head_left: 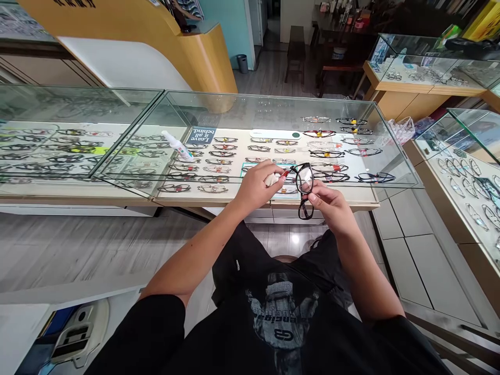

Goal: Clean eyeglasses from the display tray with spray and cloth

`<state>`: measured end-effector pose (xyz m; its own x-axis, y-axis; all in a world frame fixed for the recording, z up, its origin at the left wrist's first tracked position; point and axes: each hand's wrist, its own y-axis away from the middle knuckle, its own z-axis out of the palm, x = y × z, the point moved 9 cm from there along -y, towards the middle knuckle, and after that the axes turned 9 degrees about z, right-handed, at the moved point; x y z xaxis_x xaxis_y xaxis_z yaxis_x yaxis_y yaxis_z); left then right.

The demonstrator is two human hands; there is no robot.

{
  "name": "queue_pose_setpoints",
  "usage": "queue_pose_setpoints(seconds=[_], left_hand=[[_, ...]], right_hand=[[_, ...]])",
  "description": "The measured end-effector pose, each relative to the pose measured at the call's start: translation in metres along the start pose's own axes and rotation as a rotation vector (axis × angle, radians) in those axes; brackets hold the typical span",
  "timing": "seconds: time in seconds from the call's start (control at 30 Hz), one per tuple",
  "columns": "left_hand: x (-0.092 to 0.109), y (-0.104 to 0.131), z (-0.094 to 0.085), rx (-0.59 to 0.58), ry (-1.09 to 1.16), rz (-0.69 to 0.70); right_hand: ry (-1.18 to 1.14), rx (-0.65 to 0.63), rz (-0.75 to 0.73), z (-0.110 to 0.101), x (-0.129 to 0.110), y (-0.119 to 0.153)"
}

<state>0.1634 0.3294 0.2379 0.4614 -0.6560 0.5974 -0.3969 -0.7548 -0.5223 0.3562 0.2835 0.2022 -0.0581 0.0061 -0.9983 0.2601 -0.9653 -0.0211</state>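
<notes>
You have the black glasses (303,188) up in front of you, above the near edge of the glass-topped bench (250,107), turned so one lens sits over the other. Your right hand (327,204) pinches the frame from below, fingers closed on the rim near the lower lens. Your left hand (258,185) is closed around a small white cloth (270,179), pressed to the side of the upper lens, with something small and red just beside it that is too small to identify. This looks like the wiping step, midway through a lens. The next move probably calls for a steady grip from the right hand while the cloth works across the lens. A white spray bottle (176,145) lies on the glass well to your left, above rows of displayed frames (339,151).
</notes>
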Motion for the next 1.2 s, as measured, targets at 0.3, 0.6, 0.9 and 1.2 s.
queue_pose_setpoints(seconds=[0.3, 0.6, 0.9, 1.2], left_hand=[[0.015, 0.004, 0.020, -0.173, 0.213, 0.035], [-0.063, -0.013, -0.022, -0.194, -0.368, 0.003], [-0.070, 0.002, -0.021, 0.080, -0.453, 0.018], [0.033, 0.057, 0.042, 0.109, 0.160, 0.017]], right_hand=[[-0.159, 0.008, 0.053, 0.006, 0.007, -0.012], [-0.309, 0.234, 0.095, -0.025, 0.014, -0.011], [-0.322, 0.289, 0.053, -0.030, 0.020, -0.009], [-0.348, 0.315, 0.092, -0.024, 0.024, -0.008]])
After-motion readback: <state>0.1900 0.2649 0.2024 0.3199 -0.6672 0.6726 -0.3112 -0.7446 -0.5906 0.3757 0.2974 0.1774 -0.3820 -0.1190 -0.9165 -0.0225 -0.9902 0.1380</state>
